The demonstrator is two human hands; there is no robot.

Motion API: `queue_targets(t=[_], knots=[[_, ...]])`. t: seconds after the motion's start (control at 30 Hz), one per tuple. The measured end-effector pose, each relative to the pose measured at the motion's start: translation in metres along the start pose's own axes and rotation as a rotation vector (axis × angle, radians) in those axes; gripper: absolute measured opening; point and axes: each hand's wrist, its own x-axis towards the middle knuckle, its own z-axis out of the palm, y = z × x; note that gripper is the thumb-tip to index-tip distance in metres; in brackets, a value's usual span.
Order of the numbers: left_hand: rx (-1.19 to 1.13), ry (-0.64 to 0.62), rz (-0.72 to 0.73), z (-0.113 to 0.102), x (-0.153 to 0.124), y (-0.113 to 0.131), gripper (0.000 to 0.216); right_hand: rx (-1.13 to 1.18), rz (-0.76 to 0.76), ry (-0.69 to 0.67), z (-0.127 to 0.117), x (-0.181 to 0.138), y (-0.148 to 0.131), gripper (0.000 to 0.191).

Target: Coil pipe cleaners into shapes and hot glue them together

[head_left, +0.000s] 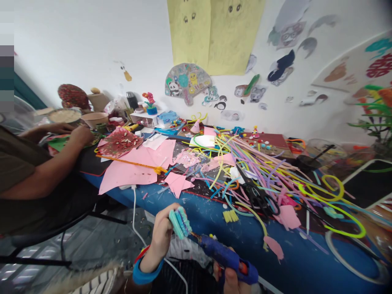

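My left hand (161, 241) is closed around a small teal fuzzy coil of pipe cleaner (180, 221), held up near the table's front edge. A blue bracelet sits on that wrist. My right hand (230, 281) shows only partly at the bottom edge, gripping a blue glue gun (225, 255). The gun's nozzle touches the underside of the teal coil.
A blue table (214, 216) carries a big heap of coloured pipe cleaners (260, 171), black scissors (257, 194), pink paper sheets (137, 165) and pompoms. Another person (39, 171) sits at the left with hands by bowls. A white cable (134, 212) hangs off the table edge.
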Motion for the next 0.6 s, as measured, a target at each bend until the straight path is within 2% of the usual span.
queue_targets(t=[0.37,0.6], knots=[[0.081,-0.063,-0.012,-0.0031,-0.0002,-0.0002,0.019,0.020,-0.002,-0.041,-0.0012,0.0020,-0.0002,0.044],[0.084,-0.020,-0.034,-0.0024,-0.0028,0.0000,0.020,-0.090,0.103,0.013,-0.0016,-0.0001,-0.0063,0.046]])
